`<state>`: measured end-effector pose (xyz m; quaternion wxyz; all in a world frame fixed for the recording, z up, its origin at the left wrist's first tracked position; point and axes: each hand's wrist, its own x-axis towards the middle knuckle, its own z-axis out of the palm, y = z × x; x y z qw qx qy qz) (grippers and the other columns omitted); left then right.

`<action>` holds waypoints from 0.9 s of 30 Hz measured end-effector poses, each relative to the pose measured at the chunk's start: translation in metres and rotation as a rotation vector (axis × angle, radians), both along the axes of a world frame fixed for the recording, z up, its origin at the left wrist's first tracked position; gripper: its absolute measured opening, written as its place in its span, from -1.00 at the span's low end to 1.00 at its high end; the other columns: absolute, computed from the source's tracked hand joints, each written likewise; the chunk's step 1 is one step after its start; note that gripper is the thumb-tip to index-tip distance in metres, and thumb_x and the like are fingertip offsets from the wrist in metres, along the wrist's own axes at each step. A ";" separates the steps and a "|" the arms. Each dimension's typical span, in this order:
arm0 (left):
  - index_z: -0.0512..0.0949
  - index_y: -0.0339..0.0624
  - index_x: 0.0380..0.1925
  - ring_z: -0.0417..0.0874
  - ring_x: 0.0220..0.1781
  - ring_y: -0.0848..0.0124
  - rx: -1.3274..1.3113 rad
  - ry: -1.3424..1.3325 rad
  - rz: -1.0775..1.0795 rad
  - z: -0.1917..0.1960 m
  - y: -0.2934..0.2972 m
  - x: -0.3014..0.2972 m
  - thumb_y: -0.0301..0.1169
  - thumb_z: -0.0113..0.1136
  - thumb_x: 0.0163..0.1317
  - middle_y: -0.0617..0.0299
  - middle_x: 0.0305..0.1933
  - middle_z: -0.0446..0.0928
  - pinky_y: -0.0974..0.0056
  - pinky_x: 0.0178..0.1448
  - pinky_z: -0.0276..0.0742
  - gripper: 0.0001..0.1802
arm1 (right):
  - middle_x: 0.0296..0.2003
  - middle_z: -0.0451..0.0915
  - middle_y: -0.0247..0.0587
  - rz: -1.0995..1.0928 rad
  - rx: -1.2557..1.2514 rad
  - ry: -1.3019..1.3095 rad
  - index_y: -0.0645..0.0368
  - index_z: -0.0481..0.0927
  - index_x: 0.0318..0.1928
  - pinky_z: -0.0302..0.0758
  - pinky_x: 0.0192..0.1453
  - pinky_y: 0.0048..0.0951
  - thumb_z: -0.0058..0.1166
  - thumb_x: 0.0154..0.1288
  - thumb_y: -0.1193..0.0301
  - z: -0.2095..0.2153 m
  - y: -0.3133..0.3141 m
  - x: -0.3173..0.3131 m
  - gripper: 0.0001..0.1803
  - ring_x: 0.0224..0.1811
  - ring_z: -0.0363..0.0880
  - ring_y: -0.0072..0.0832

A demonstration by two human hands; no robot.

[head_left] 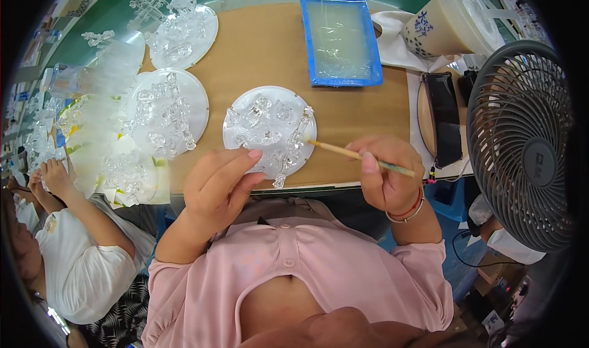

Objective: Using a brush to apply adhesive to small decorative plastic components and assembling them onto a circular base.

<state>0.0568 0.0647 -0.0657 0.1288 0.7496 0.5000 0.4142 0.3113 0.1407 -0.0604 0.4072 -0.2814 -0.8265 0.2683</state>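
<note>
My right hand grips a thin wooden brush, its pale tip pointing left at the right side of a round white plate. On that plate lie several clear, faceted plastic or glass-like pieces. One long clear piece slants along the plate's right side and overhangs the near rim. At the plate's near-left edge is my left hand, thumb and forefinger apart beside the clear pieces. Nothing shows plainly between those fingertips, though a transparent part could be hard to see there.
A blue tray of cloudy liquid or gel stands at the back. Right are a lidded drink cup, a dark case and a black fan. More white plates with clear pieces crowd the left, near another person's hands.
</note>
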 end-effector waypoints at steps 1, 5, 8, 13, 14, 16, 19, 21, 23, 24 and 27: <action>0.59 -0.28 -0.15 0.59 -0.33 0.23 -0.026 -0.017 0.001 0.001 0.000 0.000 -0.61 0.39 -0.08 0.10 -0.30 0.60 0.27 -0.29 0.50 -0.60 | -0.41 0.62 0.01 0.026 -0.020 0.006 0.31 0.41 -0.24 0.54 -0.33 -0.45 -0.09 0.28 0.62 0.001 -0.002 0.001 -0.94 -0.40 0.64 -0.30; 0.59 -0.29 -0.17 0.59 -0.35 0.24 -0.048 -0.044 -0.001 0.001 0.000 0.002 -0.63 0.39 -0.10 0.11 -0.32 0.60 0.28 -0.30 0.50 -0.61 | -0.41 0.61 0.02 -0.057 0.015 0.031 0.31 0.41 -0.24 0.55 -0.33 -0.45 -0.11 0.28 0.63 -0.004 0.003 -0.006 -0.94 -0.40 0.64 -0.31; 0.59 -0.29 -0.16 0.59 -0.35 0.24 -0.024 -0.090 -0.010 -0.001 -0.003 0.006 -0.62 0.39 -0.10 0.11 -0.33 0.60 0.28 -0.31 0.49 -0.60 | -0.40 0.61 0.01 -0.037 0.016 -0.029 0.31 0.40 -0.23 0.55 -0.33 -0.44 -0.11 0.29 0.63 -0.002 -0.003 -0.002 -0.93 -0.40 0.64 -0.31; 0.58 -0.29 -0.16 0.61 -0.33 0.21 -0.064 -0.083 -0.018 -0.001 -0.005 0.005 -0.60 0.38 -0.07 0.10 -0.32 0.60 0.26 -0.26 0.51 -0.62 | -0.42 0.61 0.00 -0.025 0.019 0.041 0.32 0.42 -0.22 0.55 -0.33 -0.44 -0.10 0.27 0.65 -0.004 0.002 -0.011 -0.92 -0.41 0.63 -0.33; 0.58 -0.29 -0.16 0.61 -0.33 0.21 -0.066 -0.082 -0.026 0.001 -0.006 0.004 -0.60 0.38 -0.07 0.10 -0.32 0.60 0.26 -0.26 0.51 -0.62 | -0.42 0.61 0.00 -0.033 0.018 0.041 0.32 0.42 -0.22 0.55 -0.33 -0.44 -0.10 0.27 0.65 -0.004 0.000 -0.010 -0.92 -0.41 0.63 -0.33; 0.58 -0.28 -0.17 0.62 -0.31 0.20 -0.082 -0.071 -0.009 0.003 -0.007 0.002 -0.61 0.36 -0.05 0.09 -0.30 0.61 0.25 -0.24 0.51 -0.64 | -0.42 0.61 -0.01 0.015 0.006 -0.015 0.31 0.44 -0.25 0.54 -0.33 -0.44 -0.08 0.27 0.64 -0.004 -0.001 -0.009 -0.94 -0.41 0.63 -0.32; 0.58 -0.27 -0.21 0.62 -0.32 0.22 -0.098 -0.082 -0.008 -0.001 -0.009 -0.001 -0.62 0.35 -0.05 0.09 -0.31 0.62 0.26 -0.26 0.52 -0.68 | -0.41 0.61 -0.01 0.053 -0.089 -0.034 0.31 0.45 -0.28 0.54 -0.34 -0.44 -0.06 0.27 0.63 0.000 -0.009 -0.003 -0.96 -0.42 0.63 -0.31; 0.59 -0.26 -0.23 0.63 -0.34 0.22 -0.106 -0.095 -0.013 -0.001 -0.007 0.000 -0.62 0.35 -0.04 0.10 -0.32 0.62 0.26 -0.27 0.52 -0.70 | -0.42 0.61 -0.02 0.005 -0.031 0.022 0.31 0.45 -0.30 0.54 -0.35 -0.44 -0.06 0.27 0.63 -0.001 -0.001 -0.008 -0.97 -0.42 0.63 -0.31; 0.59 -0.26 -0.25 0.63 -0.35 0.23 -0.114 -0.110 -0.023 0.000 -0.006 0.002 -0.62 0.35 -0.04 0.11 -0.33 0.63 0.27 -0.29 0.52 -0.71 | -0.42 0.61 -0.03 -0.049 0.028 0.076 0.31 0.46 -0.31 0.54 -0.35 -0.44 -0.05 0.27 0.63 -0.001 0.007 -0.008 -0.97 -0.43 0.63 -0.32; 0.60 -0.25 -0.27 0.63 -0.36 0.24 -0.114 -0.115 -0.024 0.001 -0.006 0.003 -0.62 0.35 -0.05 0.12 -0.34 0.63 0.27 -0.30 0.52 -0.73 | -0.42 0.61 -0.03 -0.041 0.030 0.014 0.31 0.46 -0.32 0.54 -0.36 -0.45 -0.06 0.27 0.63 -0.001 0.010 -0.008 -0.97 -0.43 0.63 -0.32; 0.61 -0.25 -0.28 0.64 -0.37 0.25 -0.123 -0.131 -0.013 -0.001 -0.009 0.003 -0.61 0.36 -0.05 0.12 -0.35 0.64 0.28 -0.30 0.52 -0.74 | -0.43 0.61 -0.03 -0.045 0.028 -0.048 0.30 0.46 -0.31 0.54 -0.36 -0.45 -0.07 0.28 0.63 -0.001 0.002 -0.001 -0.96 -0.44 0.63 -0.32</action>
